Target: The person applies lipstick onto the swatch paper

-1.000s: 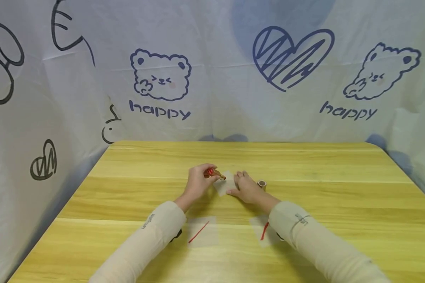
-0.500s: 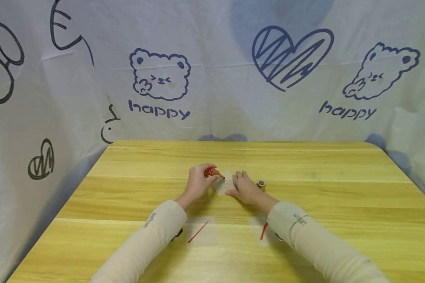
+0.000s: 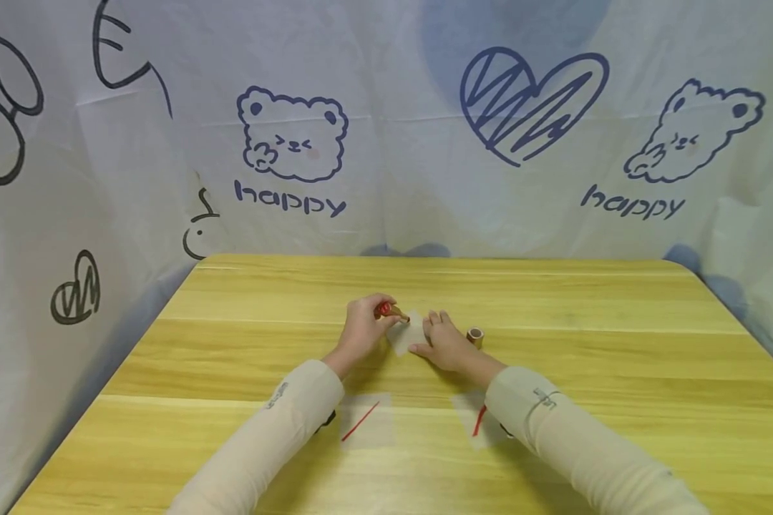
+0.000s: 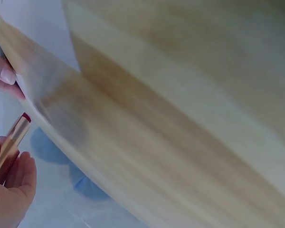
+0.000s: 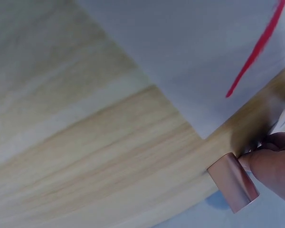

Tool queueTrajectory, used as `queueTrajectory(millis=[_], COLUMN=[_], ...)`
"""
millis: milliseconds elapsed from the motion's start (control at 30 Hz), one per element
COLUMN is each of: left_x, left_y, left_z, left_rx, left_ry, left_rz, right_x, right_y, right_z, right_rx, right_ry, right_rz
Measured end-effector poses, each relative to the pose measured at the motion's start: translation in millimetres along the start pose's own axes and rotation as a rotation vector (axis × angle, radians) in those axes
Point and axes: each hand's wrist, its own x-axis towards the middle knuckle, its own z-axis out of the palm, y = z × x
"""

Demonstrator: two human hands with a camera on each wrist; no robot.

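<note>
In the head view, my left hand [image 3: 363, 325] pinches an uncapped lipstick [image 3: 396, 312], its tip pointing right at the upper part of a small translucent sheet [image 3: 401, 340]. The left wrist view shows the lipstick's gold tube [image 4: 12, 145] and dark red slanted end, with fingers curled about the tube. My right hand [image 3: 447, 343] lies on the sheet's right side, fingers extended and thumb spread along its lower edge. Just right of that hand stands the copper-coloured lipstick cap [image 3: 474, 337], open end up. The right wrist view also has the cap [image 5: 232, 183] beside the hand.
Nearer my body lie two more translucent sheets. The left sheet [image 3: 376, 433] carries a thin red diagonal stroke; the right sheet [image 3: 467, 415] bears a thicker one and is partly covered by my right sleeve. A printed white cloth [image 3: 386, 143] hangs behind the wooden table [image 3: 618, 343].
My left hand has shifted slightly up and away with the lipstick, most of it in the last half second. The right hand stays nearly where it was on the sheet.
</note>
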Motion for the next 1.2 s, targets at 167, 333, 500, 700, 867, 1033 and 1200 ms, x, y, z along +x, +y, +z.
queueTrajectory(millis=[167,333,500,700,867,1033,1200], left_x=[4.5,8.3,11.1,11.4,12.4,14.6,16.9], left_y=[0.7,1.6,1.2,2.0,1.9,1.5,1.9], left_z=[-0.9,-2.1,-0.9,1.4,3.6,6.0,8.3], left_rx=[0.005,0.018,0.028,0.031,0.032,0.031,0.039], left_ry=[-0.012,-0.019,-0.025,-0.045,-0.034,-0.043,-0.054], left_rz=[-0.002,-0.001,-0.007,0.004,0.017,0.011,0.003], right_x=[-0.2,0.9,1.7,2.4,2.9,2.4,2.4], right_y=[-1.1,-0.4,0.1,0.0,-0.7,-0.9,-0.7], right_z=[1.5,2.9,3.0,3.0,3.1,2.5,2.4], right_rx=[-0.001,-0.012,-0.020,-0.028,-0.030,-0.024,-0.031], right_ry=[0.021,0.029,0.037,0.037,0.020,0.018,0.023], right_rz=[0.000,-0.003,-0.012,-0.012,0.003,0.007,-0.006])
